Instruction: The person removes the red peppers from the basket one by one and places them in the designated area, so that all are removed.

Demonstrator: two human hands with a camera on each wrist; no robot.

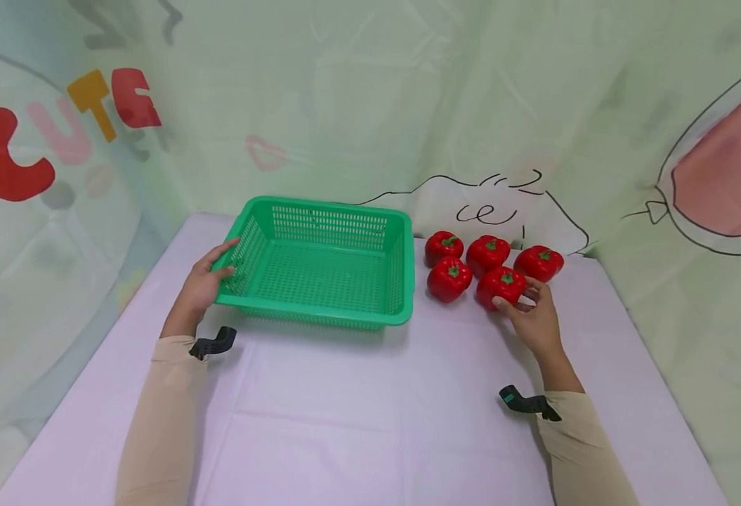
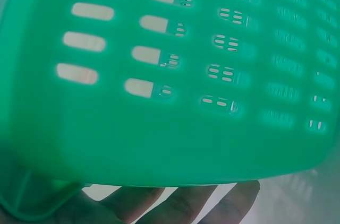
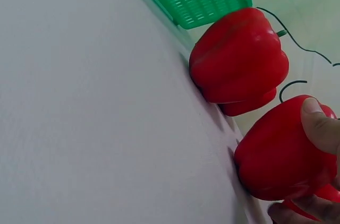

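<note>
A green plastic basket (image 1: 319, 313) with slotted walls stands on the table, its inside bare. My left hand (image 1: 201, 284) holds it by the left rim; in the left wrist view, fingers (image 2: 183, 203) show beyond the basket's edge (image 2: 159, 171) while the thumb is hidden. To the right, several red bell peppers with green stems sit grouped. My right hand (image 1: 536, 320) grips the front right bell pepper (image 1: 499, 287) between thumb and fingers. In the right wrist view that pepper (image 3: 281, 152) rests on or just over the cloth, with the thumb (image 3: 321, 126) on its side.
Other bell peppers stand close by: one at front left (image 1: 449, 279), two behind (image 1: 444, 248) and one at the back right (image 1: 539, 263). White cloth (image 1: 319, 414) covers the table. A printed curtain (image 1: 345, 105) hangs behind it.
</note>
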